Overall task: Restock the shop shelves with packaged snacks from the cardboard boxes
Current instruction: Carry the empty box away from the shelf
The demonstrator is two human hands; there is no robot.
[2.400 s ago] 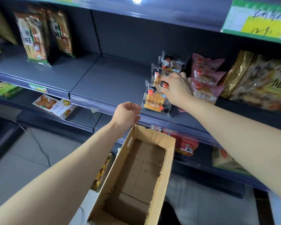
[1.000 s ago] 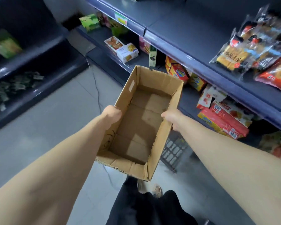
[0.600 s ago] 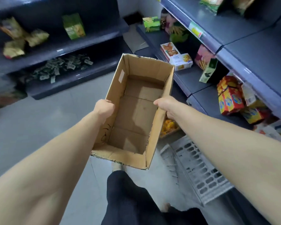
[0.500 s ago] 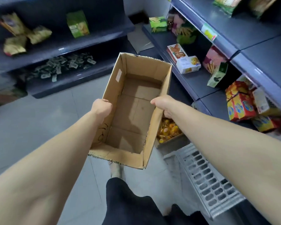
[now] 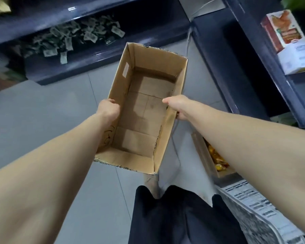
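Observation:
An open brown cardboard box [image 5: 148, 95] hangs above the grey floor, with nothing inside it. My left hand [image 5: 108, 110] grips its left wall, fingers curled over the rim. My right hand [image 5: 179, 107] holds the right wall, thumb on the inside and fingers hidden outside. A second cardboard box [image 5: 213, 155] with yellow and orange wrapped snacks sits on the floor under my right forearm, mostly hidden.
Dark shelving runs on the right with snack cartons [image 5: 285, 30] on a low shelf. Another low dark shelf [image 5: 99, 57] at the far left holds several scattered small green packets [image 5: 67, 39]. A pale plastic crate [image 5: 253, 206] lies at lower right. My dark trouser legs [image 5: 174, 217] stand below the box.
My right hand left the snack packs on the shelf and took hold of the box. I have turned away from the shelf, and the view has tilted down toward the floor.

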